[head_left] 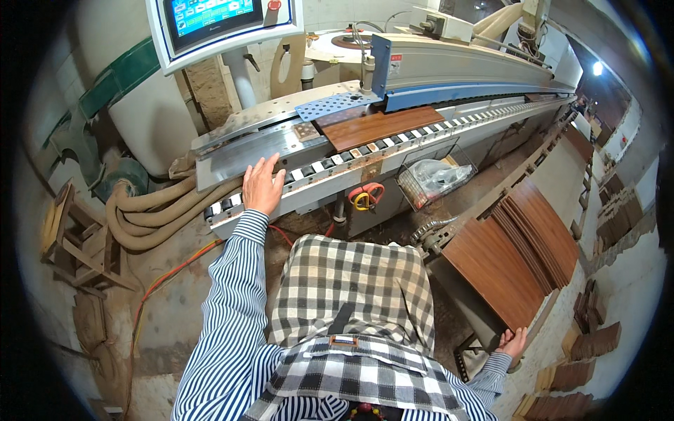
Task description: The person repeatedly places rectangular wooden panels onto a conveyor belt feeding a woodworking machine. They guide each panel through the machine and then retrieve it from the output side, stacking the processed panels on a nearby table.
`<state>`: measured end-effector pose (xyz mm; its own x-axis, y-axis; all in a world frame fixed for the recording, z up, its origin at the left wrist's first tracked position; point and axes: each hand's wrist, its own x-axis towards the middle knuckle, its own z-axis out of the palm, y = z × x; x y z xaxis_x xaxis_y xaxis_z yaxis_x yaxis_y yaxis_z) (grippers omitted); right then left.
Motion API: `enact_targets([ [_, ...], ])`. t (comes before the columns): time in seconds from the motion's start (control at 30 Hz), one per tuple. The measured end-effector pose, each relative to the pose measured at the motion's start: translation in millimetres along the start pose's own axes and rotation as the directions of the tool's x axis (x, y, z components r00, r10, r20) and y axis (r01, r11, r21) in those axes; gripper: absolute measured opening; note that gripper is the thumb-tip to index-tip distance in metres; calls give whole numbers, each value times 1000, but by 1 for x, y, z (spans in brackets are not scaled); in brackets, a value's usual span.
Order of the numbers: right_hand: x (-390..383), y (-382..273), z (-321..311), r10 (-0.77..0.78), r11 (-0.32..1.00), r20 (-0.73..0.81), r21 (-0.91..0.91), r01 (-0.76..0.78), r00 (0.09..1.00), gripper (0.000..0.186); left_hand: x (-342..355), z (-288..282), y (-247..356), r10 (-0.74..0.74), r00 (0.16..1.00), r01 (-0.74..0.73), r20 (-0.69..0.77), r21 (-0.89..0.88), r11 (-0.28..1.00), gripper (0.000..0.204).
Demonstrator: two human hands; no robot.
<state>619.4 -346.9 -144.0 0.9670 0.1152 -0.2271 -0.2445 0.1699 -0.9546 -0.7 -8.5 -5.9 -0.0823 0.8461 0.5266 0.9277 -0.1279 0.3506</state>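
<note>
Head view. The left hand (262,185), fingers spread, is at the front edge of the grey steel machine bed (242,161), contact unclear. A stretch of steel separates it from the brown wood-grain panel (382,128), beside the black-and-white segmented feed track (338,160). The right hand (513,345) touches the near corner of the overlapping brown wood-grain boards (491,270); whether it pinches cannot be told. A gap parts track and boards. A small red-and-white label (396,62) marks the blue-ended grey guard (456,64); the lit blue screen (214,15) shows icons.
</note>
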Motion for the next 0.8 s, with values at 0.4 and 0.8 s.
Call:
enact_targets([
  [0.4,-24,-12,2,92,968,370,183,-169,925,37,-17,-18,-3,63,996,-77,-65,-244,967,39],
  [0.8,-147,5,217,200,855,918,7,-518,343,23,-91,-79,56,403,902,-370,153,-206,906,75],
])
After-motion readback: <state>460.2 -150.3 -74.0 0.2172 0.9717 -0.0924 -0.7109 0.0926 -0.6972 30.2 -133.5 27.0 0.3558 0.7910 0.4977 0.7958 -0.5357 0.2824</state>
